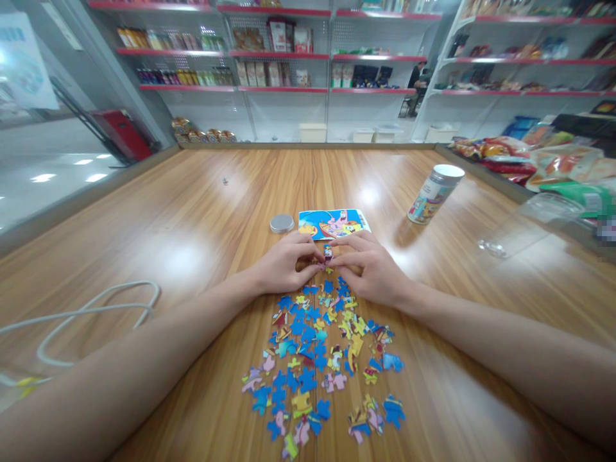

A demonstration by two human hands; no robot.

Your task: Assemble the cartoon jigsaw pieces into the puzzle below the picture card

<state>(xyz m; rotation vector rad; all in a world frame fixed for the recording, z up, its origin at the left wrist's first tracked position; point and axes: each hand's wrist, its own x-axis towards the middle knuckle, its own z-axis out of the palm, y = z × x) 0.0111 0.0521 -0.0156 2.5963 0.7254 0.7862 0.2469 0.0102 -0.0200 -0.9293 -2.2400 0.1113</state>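
My left hand (287, 263) pinches a small pinkish puzzle piece at its fingertips, just below the picture card. Against it, my right hand (368, 264) closes thumb and fingers on a joined puzzle piece (328, 252) with dark and white printing; the fingertips partly hide both pieces. Many loose jigsaw pieces (307, 378), mostly blue with some yellow, pink and red, lie spread on the wooden table (202, 398) between my forearms. Beyond my hands lies a flat picture card (337, 223) showing cartoon figures on blue.
A round metal lid (282, 223) lies left of the card. To the right stands a printed cylindrical can (436, 194), with a clear container (534, 218) on its side beyond. A white cable (96, 308) loops at left. Snack packets (500, 154) crowd the right edge; shelves stand behind.
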